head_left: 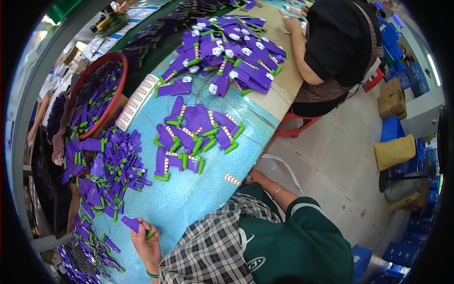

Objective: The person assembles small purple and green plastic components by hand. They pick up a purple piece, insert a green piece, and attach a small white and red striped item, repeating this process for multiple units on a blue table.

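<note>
My left hand (146, 242), at the lower left over the table, is closed on a flat purple plastic part (131, 223) with a green end. At the table's near right edge, my right hand (256, 177) pinches the end of a white sticker strip (231, 179) with red chevrons; its fingers show only in part. Ahead of my hands lies a group of purple parts (191, 124) with green ends and chevron strips on them. Left of these is a loose heap of purple parts (113, 163), with no strips that I can make out on most.
Sticker sheets (137, 102) lie beside a red basin (124, 71) of purple parts. A large pile (231, 49) with white pieces fills the table's far end. A co-worker in black (338, 42) sits on a red stool (298, 125) there. Blue crates (395, 40) line the right.
</note>
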The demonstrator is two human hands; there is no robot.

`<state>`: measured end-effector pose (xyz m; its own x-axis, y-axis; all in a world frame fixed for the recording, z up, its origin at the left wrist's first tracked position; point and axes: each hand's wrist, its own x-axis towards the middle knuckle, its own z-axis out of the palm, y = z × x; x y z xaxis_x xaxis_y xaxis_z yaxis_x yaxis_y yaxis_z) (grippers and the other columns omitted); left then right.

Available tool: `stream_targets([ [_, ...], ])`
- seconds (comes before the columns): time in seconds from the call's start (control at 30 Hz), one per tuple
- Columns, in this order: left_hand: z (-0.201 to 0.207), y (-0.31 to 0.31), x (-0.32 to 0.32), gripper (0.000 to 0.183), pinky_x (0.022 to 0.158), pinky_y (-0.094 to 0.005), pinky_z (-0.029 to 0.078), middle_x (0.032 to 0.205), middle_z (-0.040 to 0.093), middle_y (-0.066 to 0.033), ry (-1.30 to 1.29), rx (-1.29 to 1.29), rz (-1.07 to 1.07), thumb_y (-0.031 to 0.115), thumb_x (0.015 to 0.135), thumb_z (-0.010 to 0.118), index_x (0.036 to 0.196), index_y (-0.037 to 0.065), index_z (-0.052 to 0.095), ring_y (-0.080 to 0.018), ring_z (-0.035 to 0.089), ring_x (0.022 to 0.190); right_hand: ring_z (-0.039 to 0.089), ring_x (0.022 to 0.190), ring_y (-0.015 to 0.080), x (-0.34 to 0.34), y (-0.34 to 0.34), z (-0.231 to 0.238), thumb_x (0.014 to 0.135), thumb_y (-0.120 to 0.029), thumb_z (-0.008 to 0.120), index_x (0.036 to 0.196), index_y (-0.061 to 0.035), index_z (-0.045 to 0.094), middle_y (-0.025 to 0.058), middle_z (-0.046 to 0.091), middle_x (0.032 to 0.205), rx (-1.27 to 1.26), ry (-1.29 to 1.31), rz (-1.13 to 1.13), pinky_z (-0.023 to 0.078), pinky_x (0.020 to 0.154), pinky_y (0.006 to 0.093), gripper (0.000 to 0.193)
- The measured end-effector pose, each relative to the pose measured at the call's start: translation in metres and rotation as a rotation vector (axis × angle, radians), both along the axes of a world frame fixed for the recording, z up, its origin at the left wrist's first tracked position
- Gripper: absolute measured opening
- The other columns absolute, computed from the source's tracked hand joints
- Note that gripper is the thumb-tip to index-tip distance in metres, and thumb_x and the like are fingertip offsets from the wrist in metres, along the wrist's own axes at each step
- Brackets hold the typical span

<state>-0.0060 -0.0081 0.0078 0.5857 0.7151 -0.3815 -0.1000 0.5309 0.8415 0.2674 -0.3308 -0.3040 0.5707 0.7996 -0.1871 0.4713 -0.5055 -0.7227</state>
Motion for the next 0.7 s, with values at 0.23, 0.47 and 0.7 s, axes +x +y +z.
stream_targets([
  [0.23,-0.001,0.003,0.008,0.023,0.062,-0.0319,0.053,0.083,0.059,-0.0085,-0.006,0.026,-0.004,0.011,0.095,0.049,0.115,0.0,0.046,-0.0218,0.063,0.073,0.066,0.079,0.0281,0.055,0.027,0.255,0.084,-0.015,0.061,0.109,-0.0031,0.066,0.0143,0.07,0.093,-0.229,0.406,0.788,0.051,0.072,0.0389,0.028],
  [0.47,0.006,0.006,0.021,0.022,0.071,-0.0357,0.055,0.09,0.061,-0.0102,-0.142,0.018,0.038,0.006,0.094,0.048,0.115,0.001,0.046,-0.0258,0.065,0.087,0.068,0.086,0.0243,0.089,0.226,0.413,0.085,-0.016,0.064,0.105,-0.0052,0.067,0.0107,0.07,0.097,0.184,0.073,0.833,0.052,0.075,0.0332,0.023],
  [0.7,-0.007,0.017,0.013,0.019,0.069,-0.034,0.055,0.087,0.061,-0.0085,-0.145,0.013,0.104,0.007,0.092,0.052,0.109,0.0,0.05,-0.0243,0.064,0.083,0.06,0.104,0.0247,0.129,0.402,0.326,0.073,-0.013,0.066,0.104,-0.0089,0.065,0.0067,0.067,0.103,0.384,-1.126,0.644,0.045,0.086,0.039,0.031],
])
